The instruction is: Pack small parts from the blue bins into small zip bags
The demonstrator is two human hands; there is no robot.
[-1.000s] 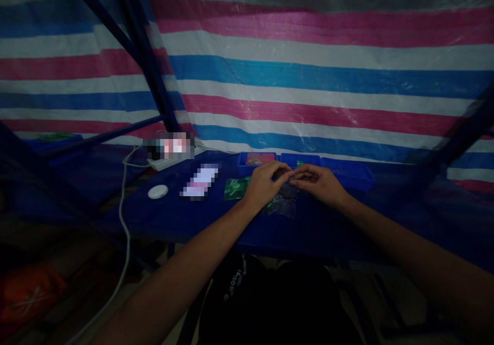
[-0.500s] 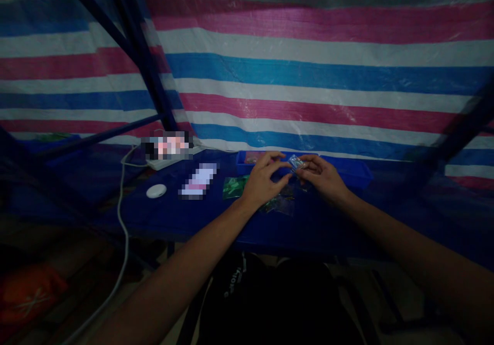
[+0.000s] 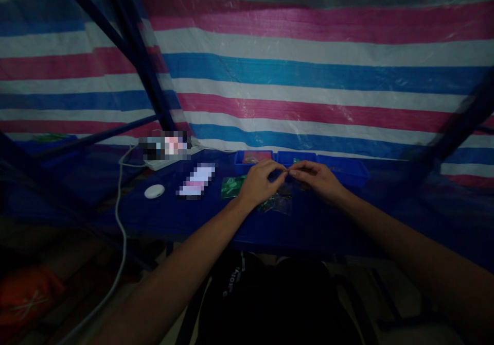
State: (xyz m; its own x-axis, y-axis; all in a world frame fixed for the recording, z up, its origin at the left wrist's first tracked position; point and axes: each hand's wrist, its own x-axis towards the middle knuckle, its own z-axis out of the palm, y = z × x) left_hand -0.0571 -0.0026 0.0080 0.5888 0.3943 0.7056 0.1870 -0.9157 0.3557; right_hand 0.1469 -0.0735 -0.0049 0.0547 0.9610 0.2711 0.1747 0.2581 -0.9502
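Note:
My left hand (image 3: 259,182) and my right hand (image 3: 316,179) meet fingertip to fingertip over the blue table (image 3: 216,216). Both are pinched on a small thin item between them, too dark and small to name. Under the hands lie several small clear bags (image 3: 278,203) with dark and green contents. A green packet (image 3: 231,186) lies just left of my left hand. Behind the hands stands a row of shallow blue trays (image 3: 347,170), one holding reddish parts (image 3: 255,156).
A white round object (image 3: 154,191) and a blurred flat object (image 3: 195,180) lie on the table's left. A white power strip (image 3: 165,160) with a cable (image 3: 121,231) sits at the back left. A striped tarp (image 3: 309,77) hangs behind; dark blue frame bars (image 3: 135,51) stand left.
Half a second ago the hands were raised a little with a small clear bag showing between them; now they are lower, fingertips pressed together, and the bag no longer shows.

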